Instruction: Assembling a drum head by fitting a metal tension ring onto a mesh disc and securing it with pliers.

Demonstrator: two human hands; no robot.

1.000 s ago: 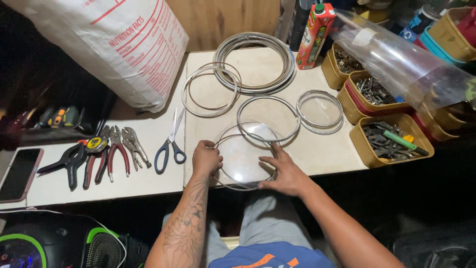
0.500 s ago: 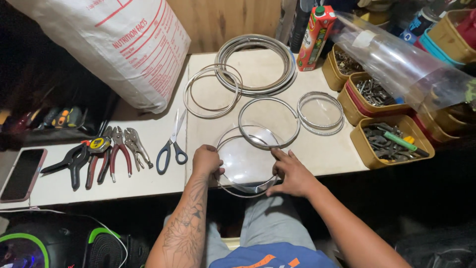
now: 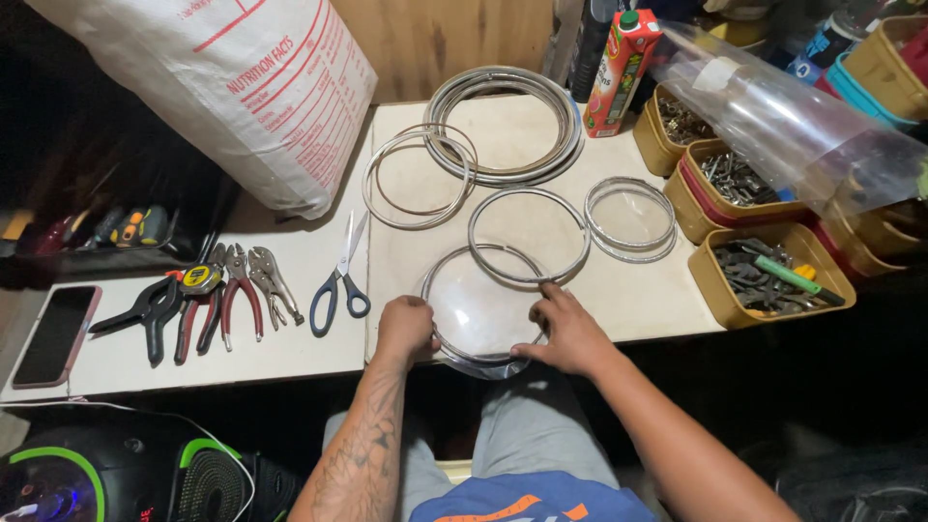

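Hands, left (image 3: pixel 406 329) and right (image 3: pixel 565 333), grip opposite rims of the domed lens (image 3: pixel 480 309) (table-edge) between them.

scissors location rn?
Head view, left of centre: the blue-handled scissors lie on the white table, between the pliers on their left and the left hand, which grips the clear-domed ring.

Scissors (image 3: pixel 338 275) left of the rimmed disc (image 3: pixel 480 311), pliers (image 3: pixel 237 300) farther left, rings (image 3: pixel 527 235) behind.
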